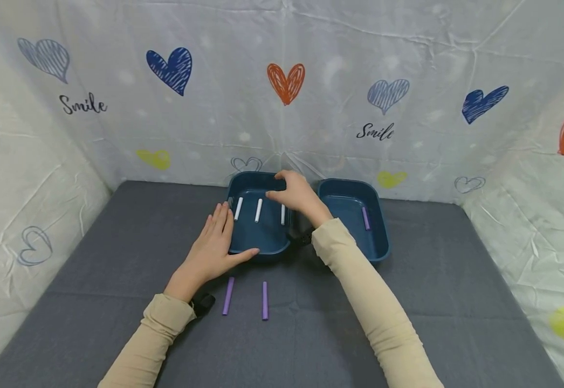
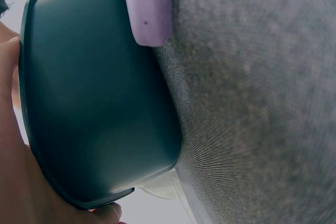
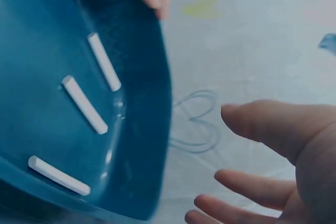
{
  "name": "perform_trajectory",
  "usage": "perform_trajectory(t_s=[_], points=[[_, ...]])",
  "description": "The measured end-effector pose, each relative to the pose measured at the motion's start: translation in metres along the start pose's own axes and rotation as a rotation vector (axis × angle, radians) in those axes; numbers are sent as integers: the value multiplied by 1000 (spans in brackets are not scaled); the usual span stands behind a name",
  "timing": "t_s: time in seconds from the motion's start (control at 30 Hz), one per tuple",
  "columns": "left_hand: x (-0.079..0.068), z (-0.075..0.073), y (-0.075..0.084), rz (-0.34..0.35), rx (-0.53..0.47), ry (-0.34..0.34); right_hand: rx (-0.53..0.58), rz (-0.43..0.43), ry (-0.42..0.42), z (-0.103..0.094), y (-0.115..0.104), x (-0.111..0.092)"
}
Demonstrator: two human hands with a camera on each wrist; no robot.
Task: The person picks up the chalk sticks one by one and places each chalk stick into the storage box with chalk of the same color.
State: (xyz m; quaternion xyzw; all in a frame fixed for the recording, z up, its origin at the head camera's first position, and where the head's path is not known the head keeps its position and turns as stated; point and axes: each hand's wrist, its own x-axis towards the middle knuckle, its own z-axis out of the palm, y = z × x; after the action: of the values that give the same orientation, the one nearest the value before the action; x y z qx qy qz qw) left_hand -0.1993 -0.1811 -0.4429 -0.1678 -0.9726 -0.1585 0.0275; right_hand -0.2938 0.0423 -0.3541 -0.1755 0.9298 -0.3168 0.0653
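A dark blue tray holds three white chalk sticks lying apart from one another. My left hand rests at this tray's left side, its fingers straight along the rim and its thumb stretched over the front rim. Over the tray's right rear part is my right hand, thumb and fingers spread apart with nothing between them. In the right wrist view this hand appears beside the tray's wall. Two purple chalk sticks lie on the table in front, near the left wrist.
A second dark blue tray stands at the right with one purple chalk stick in it. Grey cloth covers the table. Behind the trays hangs a white curtain printed with hearts.
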Motion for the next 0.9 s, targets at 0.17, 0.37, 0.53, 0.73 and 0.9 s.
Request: perform_trajectory(t_s=[0.17,0.37,0.53,0.73,0.9], points=[[0,1,-1,3,10,6,-44,-37,89,-9,-5,-22],[0,2,-2,3,16,11,-103,-96,207,-17,-8,-48],[0,3,-2,1,24,17,-130,-176,319,-23,-7,-68],[0,4,-3,7,14,16,-104,-273,428,-30,0,-93],[1,4,-3,11,14,19,-84,-343,536,-35,14,-112]])
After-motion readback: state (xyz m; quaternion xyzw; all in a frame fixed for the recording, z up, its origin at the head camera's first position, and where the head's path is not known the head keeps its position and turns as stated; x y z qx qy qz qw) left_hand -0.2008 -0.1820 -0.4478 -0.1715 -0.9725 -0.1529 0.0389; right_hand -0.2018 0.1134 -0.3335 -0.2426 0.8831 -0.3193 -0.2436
